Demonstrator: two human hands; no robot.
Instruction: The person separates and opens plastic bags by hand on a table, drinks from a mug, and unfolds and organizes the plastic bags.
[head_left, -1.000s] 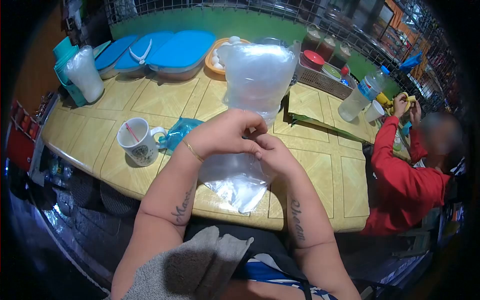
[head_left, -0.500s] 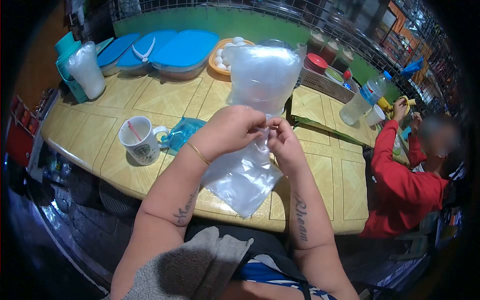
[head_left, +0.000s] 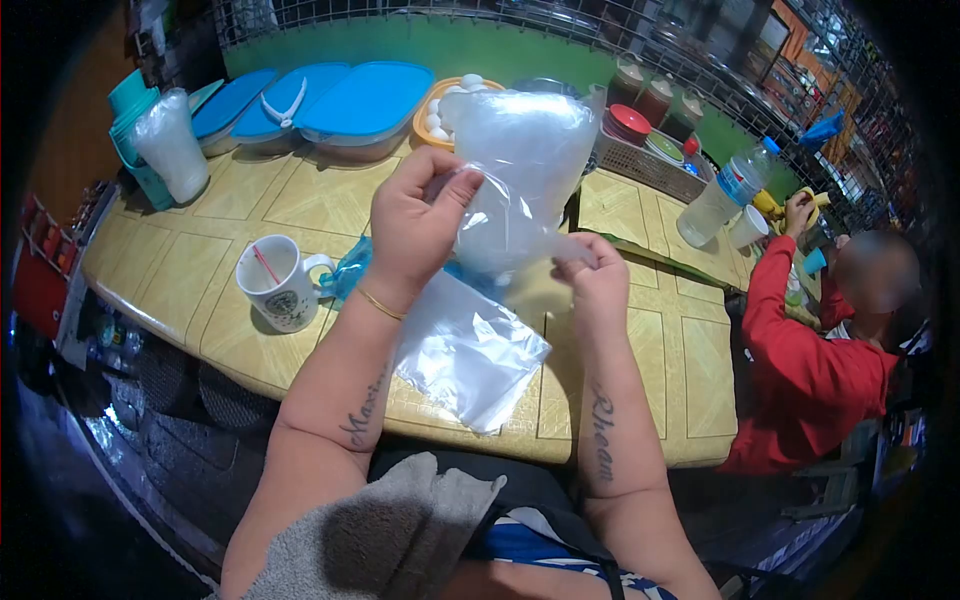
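My left hand (head_left: 420,215) is raised, thumb and fingers closed on the edge of a clear plastic bag (head_left: 500,215). Lower to the right, my right hand (head_left: 597,275) pinches a corner of the clear plastic, which is slightly blurred there. Behind my hands rises a thick pack of clear plastic bags (head_left: 530,125). On the table near its front edge lies a flat clear plastic sheet or bag (head_left: 470,365), shiny and creased; whether it joins the held plastic I cannot tell. Crumpled blue plastic (head_left: 352,268) sits partly hidden by my left forearm.
A white mug (head_left: 283,285) with a red stick stands left on the tiled-pattern table (head_left: 220,270). Behind are blue-lidded containers (head_left: 365,98), a bowl of eggs (head_left: 435,125) and a condiment basket (head_left: 650,165). Right, a water bottle (head_left: 725,205) stands near a person in red (head_left: 800,350).
My hands have moved apart, the left up and to the left, the right slightly right. Plastic now stretches between them. The person in red has a light-blue cup near the face.
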